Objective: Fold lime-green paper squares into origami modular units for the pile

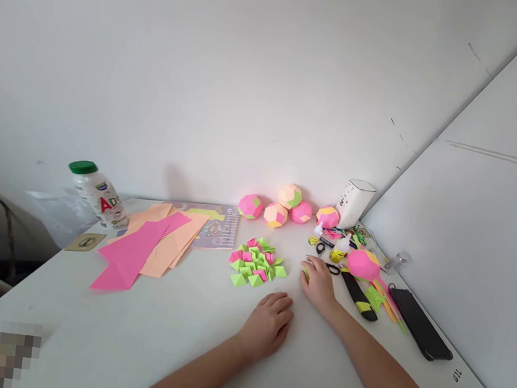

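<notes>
My right hand (319, 283) is low over the table right of the paper pile, fingers bent and pinched on a small green folded paper piece (305, 273), mostly covered by the fingers. Nearer to me, my left hand (266, 326) rests palm down with its fingers curled in; nothing shows in them. Beyond it lies a pile of small green and pink folded paper pieces (253, 263). Just past my right hand are black-handled scissors (333, 269) and a small glue bottle (340, 250) with a yellow label.
Pink and peach paper sheets (137, 252) overlap a spiral notebook (217, 230) at left, by a green-capped bottle (102, 198). Several paper balls (275, 214) sit against the wall. On the right lie a utility knife (359, 296), a pink paper shape (363, 264) and a black phone (420, 323).
</notes>
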`<move>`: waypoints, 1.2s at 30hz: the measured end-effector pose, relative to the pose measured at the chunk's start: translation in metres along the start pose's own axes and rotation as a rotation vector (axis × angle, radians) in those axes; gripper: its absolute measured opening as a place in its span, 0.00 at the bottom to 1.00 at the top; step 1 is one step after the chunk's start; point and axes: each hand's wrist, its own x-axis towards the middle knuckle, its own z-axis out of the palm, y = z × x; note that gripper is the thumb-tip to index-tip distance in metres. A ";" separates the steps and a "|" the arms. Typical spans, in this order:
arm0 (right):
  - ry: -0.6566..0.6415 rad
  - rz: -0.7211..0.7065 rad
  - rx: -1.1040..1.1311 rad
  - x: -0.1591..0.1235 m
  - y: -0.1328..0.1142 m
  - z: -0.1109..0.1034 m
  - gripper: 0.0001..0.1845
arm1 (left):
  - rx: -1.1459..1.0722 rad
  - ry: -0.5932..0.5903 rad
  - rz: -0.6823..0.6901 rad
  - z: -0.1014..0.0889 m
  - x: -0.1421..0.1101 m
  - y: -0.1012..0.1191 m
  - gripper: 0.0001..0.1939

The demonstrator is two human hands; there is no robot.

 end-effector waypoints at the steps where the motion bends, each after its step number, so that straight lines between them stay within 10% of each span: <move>1: -0.028 0.032 -0.051 -0.003 0.003 0.001 0.12 | -0.001 0.001 0.003 0.000 0.000 0.000 0.12; 10: -0.099 0.040 -0.071 -0.046 0.013 0.001 0.14 | 0.000 0.002 0.002 -0.001 0.000 0.000 0.11; 36: -0.058 -0.008 -0.078 -0.035 0.004 -0.009 0.11 | -0.045 -0.007 -0.035 -0.002 0.002 -0.002 0.12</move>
